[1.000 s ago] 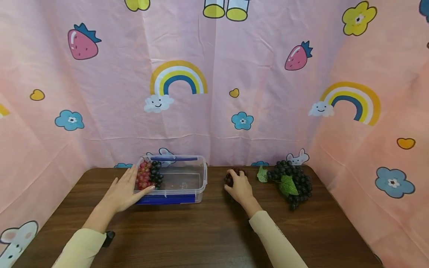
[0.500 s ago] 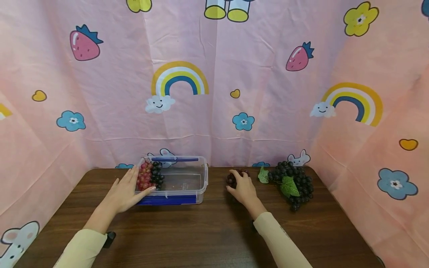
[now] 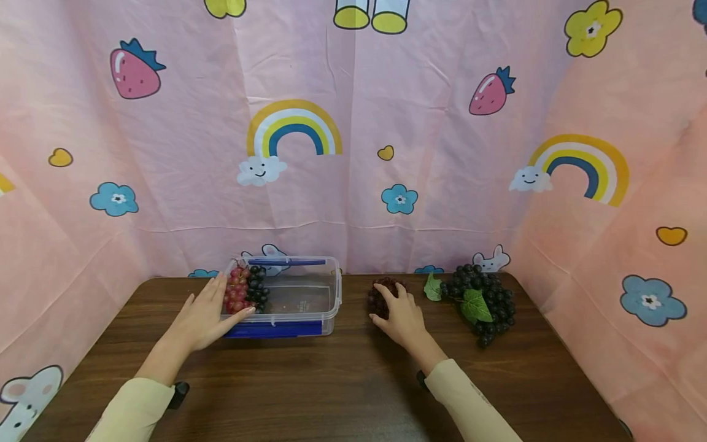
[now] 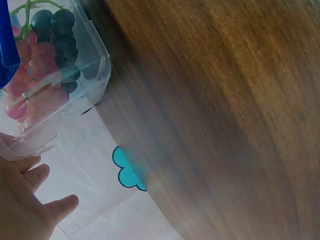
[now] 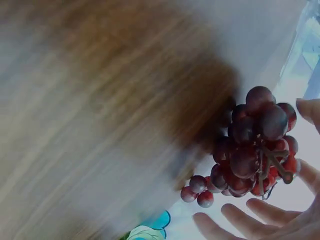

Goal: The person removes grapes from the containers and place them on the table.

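Note:
A clear plastic box (image 3: 302, 317) with blue clips stands on the table, holding a bunch of red grapes (image 3: 236, 290) and dark grapes (image 3: 257, 287) at its left end. My left hand (image 3: 201, 319) rests against the box's left side, fingers straight and thumb along the front rim. To the right of the box lies a bunch of dark red grapes (image 5: 250, 145). Over it hovers my right hand (image 3: 403, 316), fingers spread around the bunch; in the right wrist view the fingertips (image 5: 205, 222) show bare gaps beside the grapes.
A larger bunch of black grapes (image 3: 499, 304) with green leaves (image 3: 475, 307) lies on the right part of the brown wooden table (image 3: 331, 393). A pink printed curtain (image 3: 353, 202) hangs behind the table and along both sides.
My right hand's fingers have spread wider over the dark red grapes, and its wrist has shifted slightly right. More of that bunch shows now. My left hand stays at the box.

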`<state>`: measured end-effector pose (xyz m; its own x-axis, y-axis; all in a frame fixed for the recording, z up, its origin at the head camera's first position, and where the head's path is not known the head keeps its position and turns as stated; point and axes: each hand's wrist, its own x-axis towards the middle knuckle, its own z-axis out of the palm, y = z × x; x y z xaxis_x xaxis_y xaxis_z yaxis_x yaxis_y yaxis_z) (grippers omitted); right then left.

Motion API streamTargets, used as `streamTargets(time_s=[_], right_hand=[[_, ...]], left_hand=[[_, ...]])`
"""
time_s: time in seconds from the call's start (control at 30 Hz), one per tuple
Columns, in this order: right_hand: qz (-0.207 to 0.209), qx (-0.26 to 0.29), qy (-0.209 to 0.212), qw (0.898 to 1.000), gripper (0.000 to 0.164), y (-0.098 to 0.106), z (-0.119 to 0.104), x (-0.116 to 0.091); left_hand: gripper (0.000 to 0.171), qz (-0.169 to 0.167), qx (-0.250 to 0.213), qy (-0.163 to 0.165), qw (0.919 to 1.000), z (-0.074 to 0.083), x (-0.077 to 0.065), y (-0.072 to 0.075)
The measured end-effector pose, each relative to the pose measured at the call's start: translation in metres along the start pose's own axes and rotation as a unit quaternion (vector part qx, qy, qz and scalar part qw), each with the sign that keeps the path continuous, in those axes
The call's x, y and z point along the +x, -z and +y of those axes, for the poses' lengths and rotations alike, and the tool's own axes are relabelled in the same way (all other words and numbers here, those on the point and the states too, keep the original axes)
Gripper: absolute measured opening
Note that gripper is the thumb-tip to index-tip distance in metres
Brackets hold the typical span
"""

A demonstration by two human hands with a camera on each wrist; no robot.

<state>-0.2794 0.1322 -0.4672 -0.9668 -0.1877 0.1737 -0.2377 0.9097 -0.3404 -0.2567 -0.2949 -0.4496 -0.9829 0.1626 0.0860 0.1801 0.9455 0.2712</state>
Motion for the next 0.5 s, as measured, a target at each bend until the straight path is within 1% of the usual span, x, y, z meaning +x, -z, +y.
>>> streamTargets(time_s=[0.17, 0.33, 0.5], right_hand=[[-0.010, -0.019, -0.005, 1.000, 0.072, -0.001, -0.002, -0.007], [0.003, -0.029, 0.003, 1.000, 0.071, -0.001, -0.002, -0.014], [0.009, -0.026, 0.011, 1.000, 0.070, 0.004, -0.005, -0.019]], left_hand=[[0.115, 0.002, -0.003, 0.001, 1.0000, -0.002, -0.001, -0.001], [0.116, -0.002, -0.003, 0.003, 1.0000, -0.002, 0.000, 0.000], [0.115, -0.003, -0.001, 0.001, 1.0000, 0.000, 0.001, 0.001]])
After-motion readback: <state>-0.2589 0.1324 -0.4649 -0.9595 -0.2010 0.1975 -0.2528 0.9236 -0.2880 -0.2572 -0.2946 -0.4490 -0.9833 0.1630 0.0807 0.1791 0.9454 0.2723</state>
